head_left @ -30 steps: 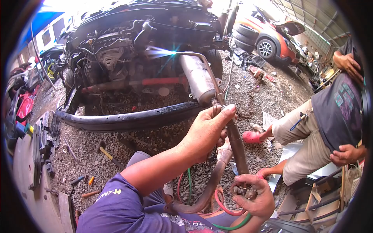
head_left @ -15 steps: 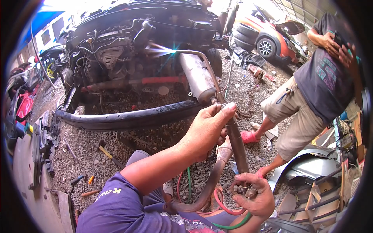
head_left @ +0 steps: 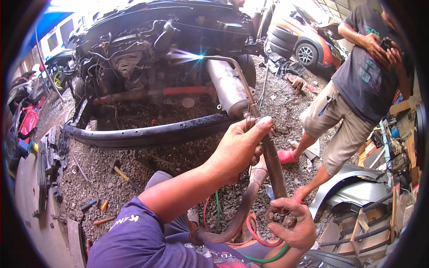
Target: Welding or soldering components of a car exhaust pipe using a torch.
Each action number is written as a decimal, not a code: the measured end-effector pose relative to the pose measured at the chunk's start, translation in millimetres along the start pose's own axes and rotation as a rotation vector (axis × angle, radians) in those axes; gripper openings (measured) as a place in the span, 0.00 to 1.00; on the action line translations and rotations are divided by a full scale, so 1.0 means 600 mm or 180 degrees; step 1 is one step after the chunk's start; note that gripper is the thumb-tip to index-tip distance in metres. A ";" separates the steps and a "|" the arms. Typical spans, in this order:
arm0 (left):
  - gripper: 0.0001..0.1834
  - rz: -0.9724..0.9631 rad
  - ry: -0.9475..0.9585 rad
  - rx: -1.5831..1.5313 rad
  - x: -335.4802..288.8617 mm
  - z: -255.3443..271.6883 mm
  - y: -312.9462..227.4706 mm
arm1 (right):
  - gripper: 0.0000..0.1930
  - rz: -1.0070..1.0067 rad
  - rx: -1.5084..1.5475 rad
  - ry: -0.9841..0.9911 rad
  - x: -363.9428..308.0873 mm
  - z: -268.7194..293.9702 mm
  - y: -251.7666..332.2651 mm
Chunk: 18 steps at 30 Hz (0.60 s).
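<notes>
A lit gas welding torch (head_left: 275, 172) points up and to the left, with a bright blue-white flame at its bent nozzle tip. My left hand (head_left: 241, 145) is closed around the front of its handle, and thin wire sticks out by the thumb. At the rear, my right hand (head_left: 297, 228) has thumb and fingers on the torch's valve knobs (head_left: 281, 219). From there a red hose (head_left: 253, 230) and a green hose (head_left: 279, 255) lead away. Behind the torch lies a silvery muffler (head_left: 228, 89) with a rusty exhaust pipe (head_left: 250, 196) curving down toward my legs.
Ahead stands a car with its front stripped (head_left: 134, 67) and a black crossbar (head_left: 147, 136). A person (head_left: 362, 76) stands on the right, holding a small dark object. A hammer (head_left: 127, 178) and several hand tools lie on gravel, left. A silver fender (head_left: 353, 187) lies right.
The standing person has shifted to the left and their hands have moved slightly. My hands and the lit torch stay nearly in place.
</notes>
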<state>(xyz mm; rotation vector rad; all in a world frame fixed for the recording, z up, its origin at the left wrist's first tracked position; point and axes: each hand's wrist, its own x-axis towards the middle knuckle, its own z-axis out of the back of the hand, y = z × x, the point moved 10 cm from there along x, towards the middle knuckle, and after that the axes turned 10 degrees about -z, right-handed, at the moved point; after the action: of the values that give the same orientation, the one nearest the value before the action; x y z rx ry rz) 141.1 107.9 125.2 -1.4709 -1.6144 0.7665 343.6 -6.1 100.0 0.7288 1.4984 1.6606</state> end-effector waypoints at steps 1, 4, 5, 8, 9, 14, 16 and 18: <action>0.20 0.0003 0.0000 -0.0009 0.000 0.000 -0.001 | 0.35 0.0195 -0.0202 0.0084 0.001 -0.005 0.009; 0.20 0.0008 0.0003 -0.0015 0.001 0.002 0.000 | 0.35 0.0171 -0.0169 0.0093 0.002 -0.006 0.010; 0.20 0.0007 0.0006 -0.0010 0.002 0.003 0.000 | 0.35 0.0169 -0.0168 0.0096 0.002 -0.006 0.010; 0.20 0.0026 -0.0027 0.0061 0.001 0.002 -0.003 | 0.35 0.0117 -0.0125 0.0088 0.003 -0.005 0.004; 0.20 0.0028 -0.0030 0.0065 0.001 0.002 -0.002 | 0.35 0.0167 -0.0150 0.0100 0.003 -0.004 0.003; 0.20 0.0001 -0.0013 0.0077 0.002 0.004 -0.005 | 0.35 0.0211 -0.0177 0.0122 0.004 -0.007 0.009; 0.20 0.0012 -0.0022 0.0080 0.002 0.004 -0.005 | 0.35 0.0136 -0.0205 0.0101 0.004 -0.007 0.008; 0.20 0.0025 -0.0028 0.0078 0.003 0.005 -0.005 | 0.35 0.0191 -0.0233 0.0105 0.006 -0.007 0.009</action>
<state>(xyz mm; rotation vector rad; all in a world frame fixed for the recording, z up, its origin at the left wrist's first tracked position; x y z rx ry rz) 137.0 109.4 126.9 -1.4592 -1.6012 0.7957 337.4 -5.3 104.7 0.7162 1.4432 1.7705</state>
